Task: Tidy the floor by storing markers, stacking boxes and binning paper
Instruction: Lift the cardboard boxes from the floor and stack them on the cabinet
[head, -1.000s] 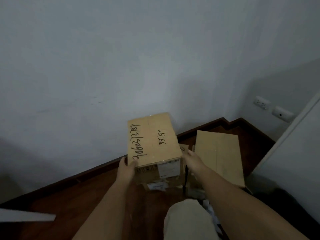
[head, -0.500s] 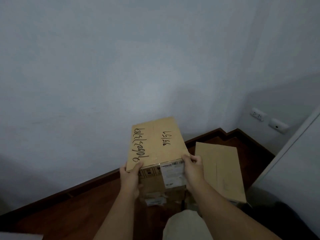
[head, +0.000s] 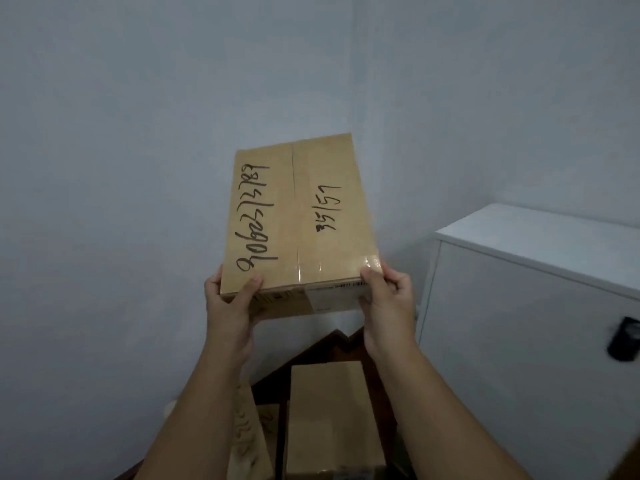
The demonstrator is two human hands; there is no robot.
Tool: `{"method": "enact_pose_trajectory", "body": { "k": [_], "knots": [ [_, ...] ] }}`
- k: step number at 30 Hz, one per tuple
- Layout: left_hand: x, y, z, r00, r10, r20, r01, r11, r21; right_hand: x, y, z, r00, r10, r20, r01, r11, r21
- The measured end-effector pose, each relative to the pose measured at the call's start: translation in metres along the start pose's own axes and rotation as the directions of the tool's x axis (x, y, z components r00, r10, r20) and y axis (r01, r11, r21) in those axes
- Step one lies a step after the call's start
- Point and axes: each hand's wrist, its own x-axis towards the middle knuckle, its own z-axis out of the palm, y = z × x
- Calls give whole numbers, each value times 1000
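A taped brown cardboard box (head: 298, 216) with black handwriting on its top is held up in the air in front of the wall. My left hand (head: 230, 306) grips its near left corner and my right hand (head: 386, 303) grips its near right corner. Below it, on the dark wooden floor, stands a plain cardboard box (head: 329, 417). Another box with handwriting (head: 247, 434) sits to its left, partly hidden by my left forearm. No markers or paper are visible.
A white cabinet (head: 533, 306) stands at the right, with a dark handle (head: 623, 337) on its front. The pale wall (head: 138, 168) fills the left and back. A strip of dark wooden floor (head: 332, 344) shows in the corner.
Both hands have lifted the written-on box from the floor stack up to chest height. The view has swung right, so the cabinet and the plain box now sit below and beside it.
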Motion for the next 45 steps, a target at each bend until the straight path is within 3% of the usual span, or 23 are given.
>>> {"method": "enact_pose_trajectory", "body": {
  "k": [5,8,12,15,22,23,25,27,29,33,36,40,45],
  "knots": [
    [-25,15,104,975,54,216,-41,997,-68,7,-100,-31,968,-243,-68,245,970,12],
    [-47,14,164,927,45,373,-19,997,-73,-1,-155,-61,917,-370,-149,370,929,-27],
    [-86,4,237,851,-16,526,32,999,-21,-24,-213,-105,773,-579,-261,527,814,-246],
    [-112,-7,281,780,-84,621,67,996,50,-38,-249,-139,653,-722,-228,593,675,-439],
    [-144,-37,338,632,-143,762,-64,970,236,-37,-316,-211,597,-787,-157,371,444,-816],
    [-146,-40,347,617,-124,777,-115,963,245,-37,-324,-219,597,-794,-118,338,383,-860],
    [-154,-46,368,567,-75,820,-258,930,263,-35,-342,-234,590,-807,-20,161,143,-977],
    [-163,-54,389,468,21,883,-510,823,251,-33,-360,-247,573,-820,14,-129,-107,-986],
    [-171,-63,412,399,71,914,-710,655,259,-28,-379,-260,560,-829,7,-276,-194,-941],
    [-181,-81,451,484,80,871,-846,299,442,-13,-408,-287,633,-774,15,-381,-328,-864],
    [-185,-92,473,426,154,891,-905,77,419,1,-424,-301,675,-735,64,-429,-462,-776],
    [-178,-107,496,424,130,896,-900,-48,433,24,-445,-310,732,-675,90,-413,-545,-730],
    [-169,-119,523,425,78,902,-896,-107,432,55,-455,-327,769,-639,3,-378,-459,-804]
  ]
}}
